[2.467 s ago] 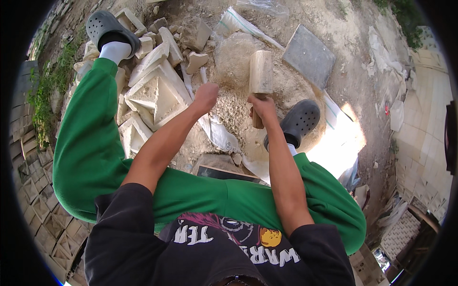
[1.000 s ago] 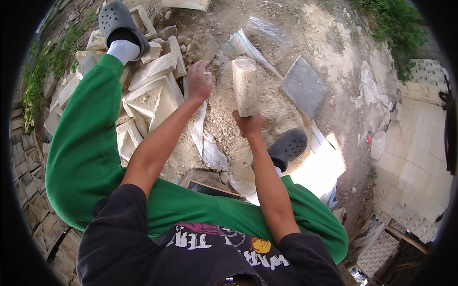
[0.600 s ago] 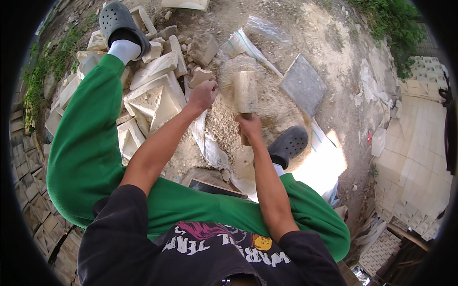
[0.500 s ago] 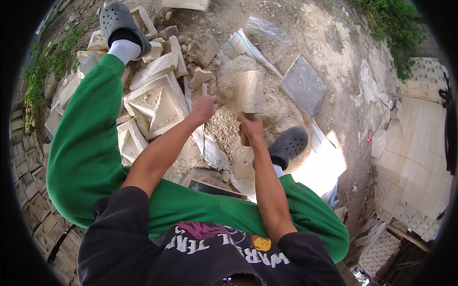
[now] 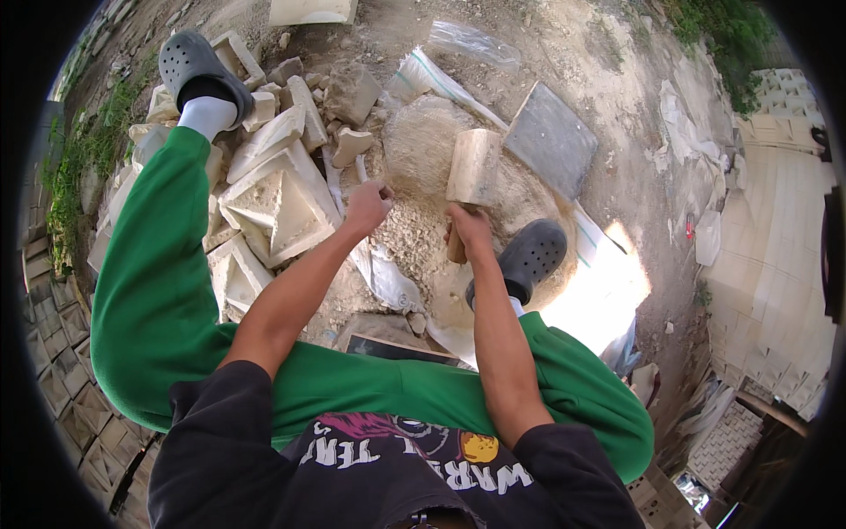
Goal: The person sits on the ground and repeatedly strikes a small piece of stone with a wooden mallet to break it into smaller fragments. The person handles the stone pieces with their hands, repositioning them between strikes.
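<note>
My right hand [image 5: 470, 229] is wrapped round the short handle of a wooden mallet [image 5: 474, 167]. The mallet's thick, pale, dusty cylinder head points away from me, just right of a big rounded stone block [image 5: 425, 145]. Over the crushed pale rubble [image 5: 410, 234] my left hand [image 5: 368, 207] is closed, fingers curled in. Whether it holds something small cannot be made out. A white woven sack [image 5: 388, 278] lies under the rubble, its edges showing around it.
Broken pale cast blocks [image 5: 284, 203] are heaped at the left, beside my left clog [image 5: 201, 69]. A grey square slab [image 5: 553, 141] lies at the far right of the rubble. My right clog [image 5: 530, 256] is close to the mallet. Clear plastic [image 5: 476, 46] lies farther back.
The mallet has shifted right, off the rounded stone, and its head now leans slightly right. My left hand stays closed near the rubble. The whole view has shifted a little.
</note>
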